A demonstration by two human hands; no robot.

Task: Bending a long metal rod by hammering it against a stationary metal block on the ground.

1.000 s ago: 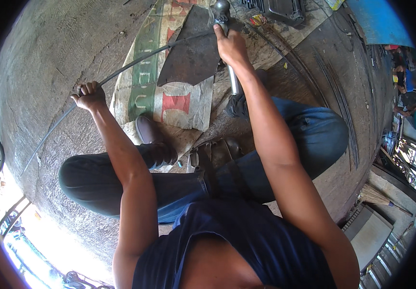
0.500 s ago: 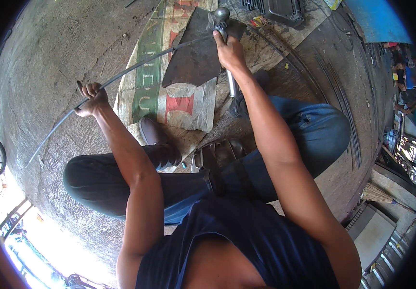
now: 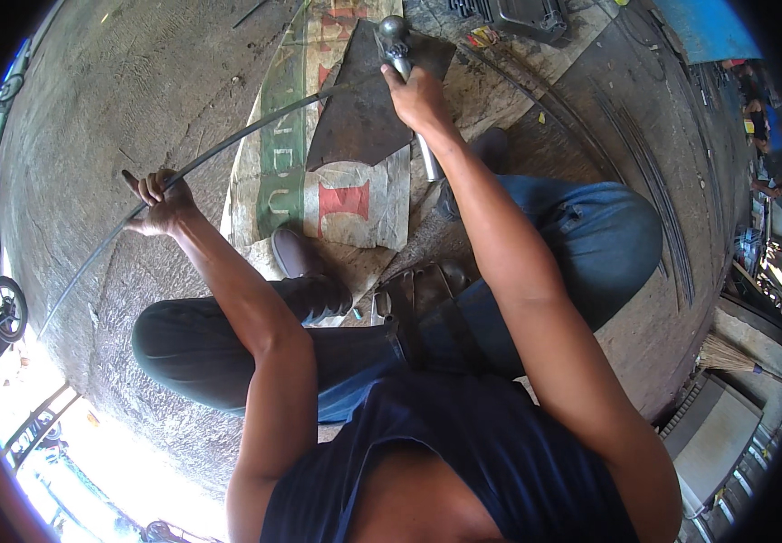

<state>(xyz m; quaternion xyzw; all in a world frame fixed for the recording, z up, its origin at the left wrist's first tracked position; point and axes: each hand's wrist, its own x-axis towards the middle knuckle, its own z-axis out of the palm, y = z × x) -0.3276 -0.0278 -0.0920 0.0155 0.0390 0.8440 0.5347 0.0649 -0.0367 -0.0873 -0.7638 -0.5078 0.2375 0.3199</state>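
Note:
My left hand (image 3: 163,204) is closed around a long, thin dark metal rod (image 3: 260,124), with the index finger sticking out. The rod slants up from the lower left to the hammer's head. My right hand (image 3: 420,100) grips the handle of a metal hammer (image 3: 394,29) with a round, ball-shaped end. The hammer head is over a dark metal sheet (image 3: 355,131) on the ground. Whether the head touches the rod cannot be told; the rod's far end is hard to make out there.
A printed sack (image 3: 346,210) lies under the metal sheet, beside my shoe (image 3: 296,252). Several long rods (image 3: 649,185) lie on the ground at right, with a dark metal case (image 3: 531,20) at the far side. A broom (image 3: 726,355) lies at the right edge; motorcycles stand far left.
The hammer has shifted left over the metal sheet, and its head is turned differently. My left hand has moved slightly left and nearer, still holding the rod. The whole view has shifted a little.

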